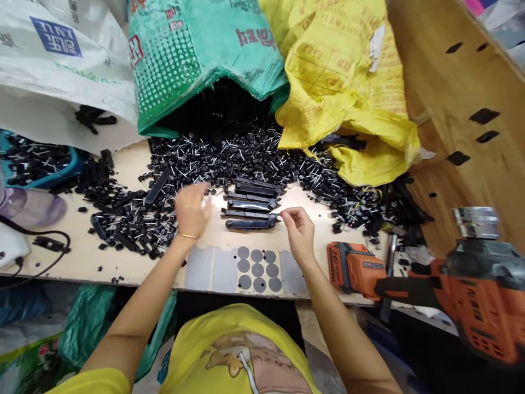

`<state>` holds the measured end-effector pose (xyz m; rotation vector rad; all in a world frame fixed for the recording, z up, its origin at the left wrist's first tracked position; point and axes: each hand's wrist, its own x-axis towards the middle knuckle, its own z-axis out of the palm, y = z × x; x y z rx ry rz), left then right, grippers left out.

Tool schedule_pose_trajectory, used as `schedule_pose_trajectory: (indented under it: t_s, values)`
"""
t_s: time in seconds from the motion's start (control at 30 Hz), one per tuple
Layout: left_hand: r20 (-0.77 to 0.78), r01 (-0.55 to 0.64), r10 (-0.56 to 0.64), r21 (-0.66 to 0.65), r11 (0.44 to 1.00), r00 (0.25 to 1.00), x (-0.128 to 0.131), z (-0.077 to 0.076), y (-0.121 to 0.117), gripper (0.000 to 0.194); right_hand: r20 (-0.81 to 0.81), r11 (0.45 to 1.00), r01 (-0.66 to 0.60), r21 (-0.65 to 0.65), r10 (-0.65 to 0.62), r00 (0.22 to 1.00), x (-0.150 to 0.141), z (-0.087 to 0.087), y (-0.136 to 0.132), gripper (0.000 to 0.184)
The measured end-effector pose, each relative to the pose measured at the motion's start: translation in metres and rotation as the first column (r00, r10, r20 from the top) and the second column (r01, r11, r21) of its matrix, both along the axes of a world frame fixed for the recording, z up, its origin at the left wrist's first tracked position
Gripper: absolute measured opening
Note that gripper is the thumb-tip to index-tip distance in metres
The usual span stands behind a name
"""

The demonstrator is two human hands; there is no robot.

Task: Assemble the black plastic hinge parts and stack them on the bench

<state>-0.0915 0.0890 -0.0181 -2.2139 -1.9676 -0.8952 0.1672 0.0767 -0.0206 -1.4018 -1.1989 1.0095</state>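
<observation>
Several long black plastic pieces (250, 206) lie stacked in a row, side by side, at the middle of the table. My right hand (299, 232) is at their right end, thumb and forefinger pinched together by the tip of one piece. What sits between those fingertips is too small to tell. My left hand (192, 210) is left of the row, by the edge of a heap of small black parts with metal pins (221, 156). Motion smears its fingers, so its grip is unclear.
Green (205, 54), yellow (340, 82) and white sacks (61, 71) stand behind the heap. An orange cordless power tool (471, 306) lies at the right. At the left is a blue basket (74, 167) of parts. Grey round pads (257, 270) mark the front edge.
</observation>
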Motion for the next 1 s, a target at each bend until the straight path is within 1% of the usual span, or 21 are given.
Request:
schedule_pose_trajectory:
  t_s: [0.03, 0.07, 0.1, 0.17, 0.2, 0.27, 0.33, 0.4, 0.5, 0.53, 0.57, 0.6, 0.63, 0.67, 0.7, 0.73, 0.77, 0.8, 0.83, 0.9, 1.0]
  values:
    - [-0.027, -0.193, 0.192, -0.03, 0.981, 0.981, -0.025, 0.006, 0.001, 0.04, 0.025, 0.999, -0.038, -0.006, 0.038, 0.999, -0.004, 0.0, -0.003, 0.02]
    - [-0.063, -0.351, 0.347, -0.07, 0.934, 0.936, -0.048, 0.011, 0.002, 0.05, 0.039, 0.997, -0.07, -0.009, 0.071, 0.997, -0.009, 0.001, -0.006, 0.019]
    - [-0.094, -0.456, 0.447, -0.12, 0.882, 0.889, -0.068, 0.013, 0.002, 0.054, 0.047, 0.995, -0.103, -0.009, 0.103, 0.994, -0.015, 0.003, -0.008, 0.018]
    - [-0.121, -0.533, 0.519, -0.207, 0.82, 0.846, -0.096, 0.013, -0.001, 0.045, 0.088, 0.985, -0.169, 0.015, 0.168, 0.982, -0.031, 0.009, -0.012, 0.016]
    - [-0.11, -0.535, 0.524, -0.229, 0.813, 0.844, -0.104, 0.012, -0.004, 0.039, 0.13, 0.976, -0.212, 0.042, 0.205, 0.97, -0.041, 0.013, -0.013, 0.015]
    - [-0.057, -0.513, 0.514, -0.216, 0.831, 0.856, -0.109, 0.014, -0.013, 0.031, 0.249, 0.941, -0.312, 0.131, 0.274, 0.929, -0.063, 0.022, -0.016, 0.012]
    - [0.008, -0.475, 0.482, -0.159, 0.866, 0.876, -0.104, 0.025, -0.03, 0.031, 0.388, 0.868, -0.44, 0.229, 0.334, 0.859, -0.086, 0.031, -0.017, 0.013]
    - [0.073, -0.392, 0.402, -0.123, 0.912, 0.913, -0.096, 0.041, -0.054, 0.032, 0.517, 0.757, -0.588, 0.283, 0.396, 0.759, -0.108, 0.041, -0.017, 0.024]
    - [0.246, -0.151, 0.184, -0.15, 0.977, 0.952, -0.086, 0.059, -0.089, 0.031, 0.678, 0.569, -0.782, 0.253, 0.473, 0.563, -0.136, 0.054, -0.019, 0.038]
    - [0.329, -0.032, 0.095, -0.193, 0.981, 0.94, -0.086, 0.06, -0.096, 0.032, 0.717, 0.526, -0.823, 0.216, 0.487, 0.499, -0.142, 0.056, -0.021, 0.037]
    - [0.42, 0.096, 0.014, -0.241, 0.966, 0.907, -0.089, 0.059, -0.1, 0.036, 0.747, 0.498, -0.852, 0.162, 0.501, 0.436, -0.145, 0.058, -0.023, 0.034]
    - [0.506, 0.207, -0.04, -0.278, 0.938, 0.862, -0.094, 0.056, -0.1, 0.043, 0.77, 0.486, -0.869, 0.094, 0.517, 0.373, -0.146, 0.059, -0.028, 0.028]
    - [0.566, 0.271, -0.056, -0.303, 0.914, 0.823, -0.103, 0.05, -0.096, 0.051, 0.784, 0.48, -0.877, 0.02, 0.537, 0.312, -0.144, 0.058, -0.033, 0.022]
    - [0.587, 0.275, -0.037, -0.321, 0.906, 0.809, -0.114, 0.044, -0.087, 0.058, 0.786, 0.478, -0.877, -0.051, 0.561, 0.26, -0.138, 0.056, -0.04, 0.016]
    - [0.563, 0.2, 0.019, -0.325, 0.924, 0.826, -0.126, 0.037, -0.076, 0.062, 0.778, 0.48, -0.87, -0.115, 0.587, 0.222, -0.129, 0.053, -0.048, 0.013]
    - [0.474, 0.043, 0.123, -0.324, 0.945, 0.872, -0.14, 0.03, -0.062, 0.061, 0.765, 0.495, -0.852, -0.168, 0.611, 0.204, -0.117, 0.049, -0.056, 0.011]
    - [0.327, -0.141, 0.246, -0.314, 0.939, 0.912, -0.154, 0.024, -0.048, 0.06, 0.751, 0.526, -0.824, -0.213, 0.628, 0.206, -0.103, 0.043, -0.063, 0.011]
    - [0.158, -0.27, 0.334, -0.326, 0.906, 0.929, -0.166, 0.018, -0.034, 0.059, 0.74, 0.57, -0.78, -0.257, 0.636, 0.221, -0.087, 0.038, -0.071, 0.011]
    - [0.011, -0.337, 0.364, -0.354, 0.872, 0.931, -0.177, 0.014, -0.021, 0.056, 0.737, 0.629, -0.72, -0.295, 0.629, 0.248, -0.07, 0.031, -0.077, 0.012]
    - [-0.166, -0.394, 0.358, -0.361, 0.845, 0.919, -0.192, 0.007, -0.001, 0.047, 0.749, 0.742, -0.581, -0.335, 0.584, 0.313, -0.035, 0.02, -0.087, 0.014]
    - [-0.242, -0.436, 0.372, -0.324, 0.84, 0.896, -0.199, 0.002, 0.015, 0.038, 0.79, 0.861, -0.401, -0.312, 0.47, 0.395, 0.006, 0.006, -0.093, 0.014]
